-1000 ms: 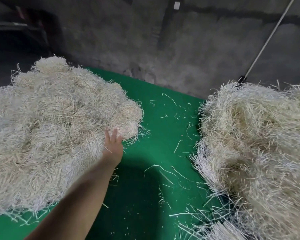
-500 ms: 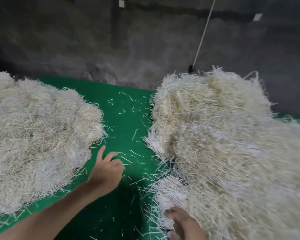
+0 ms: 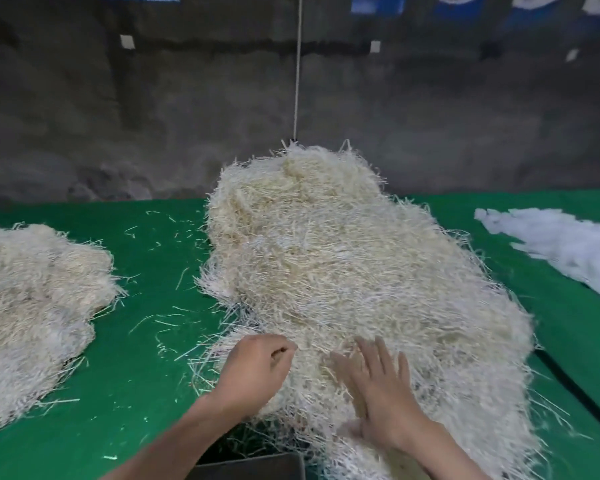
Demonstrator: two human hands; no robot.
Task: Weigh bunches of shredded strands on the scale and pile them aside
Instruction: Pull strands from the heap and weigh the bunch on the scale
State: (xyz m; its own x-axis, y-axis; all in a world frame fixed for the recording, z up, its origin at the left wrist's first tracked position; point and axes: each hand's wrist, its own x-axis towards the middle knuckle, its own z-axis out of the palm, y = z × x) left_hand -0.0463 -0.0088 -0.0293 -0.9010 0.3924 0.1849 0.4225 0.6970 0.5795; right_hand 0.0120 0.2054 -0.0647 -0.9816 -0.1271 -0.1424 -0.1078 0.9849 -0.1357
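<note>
A big heap of pale shredded strands [image 3: 343, 271] fills the middle of the green table [image 3: 160, 271]. My left hand [image 3: 257, 372] lies at the heap's near left edge with its fingers curled into the strands. My right hand [image 3: 378, 386] rests flat on the heap's near part, fingers spread and straight. A second, lower pile of strands [image 3: 32, 306] lies at the left. A dark flat edge, perhaps the scale [image 3: 250, 465], shows at the bottom between my forearms, mostly hidden.
A patch of white fluffy material [image 3: 561, 247] lies on the table at the far right. Loose strands are scattered over the green cloth between the piles. A thin white cord [image 3: 298, 64] hangs down before the grey wall behind the heap.
The view has swung right, bringing the big heap to the middle. My left hand left the left pile and moved onto the heap; my right hand came up and lies flat on it.
</note>
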